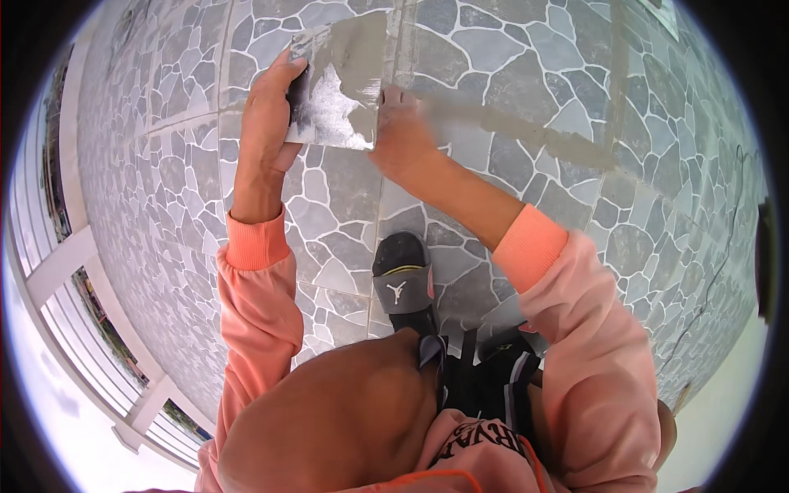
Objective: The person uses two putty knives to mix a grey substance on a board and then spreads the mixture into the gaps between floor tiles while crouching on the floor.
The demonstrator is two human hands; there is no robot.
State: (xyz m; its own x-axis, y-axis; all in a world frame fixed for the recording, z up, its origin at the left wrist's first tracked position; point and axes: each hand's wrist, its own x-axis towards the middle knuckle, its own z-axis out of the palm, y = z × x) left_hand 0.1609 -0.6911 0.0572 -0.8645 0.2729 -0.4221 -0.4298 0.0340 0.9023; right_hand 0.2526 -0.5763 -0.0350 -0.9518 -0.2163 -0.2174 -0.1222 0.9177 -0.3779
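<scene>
My left hand (267, 107) is closed around the dark grip at the left side of a flat rectangular metal trowel (329, 103). Wet grey mortar (355, 49) covers the upper and right parts of its face, and bare shiny metal shows lower down. Just off the trowel's right edge is my right hand (403, 135), its fingers curled and partly smeared by motion. A blurred grey patch beside its knuckles may be a tool, but I cannot make it out. A band of grey mortar (542, 140) runs rightward from there along a joint between floor tiles.
Grey stone-patterned tiles (509, 70) with white lines cover the floor. My sandalled foot (403, 275) stands below the hands, with my bent knee (345, 411) nearer. A white railing (62, 267) borders the left; a dark cable (711, 292) lies at the right.
</scene>
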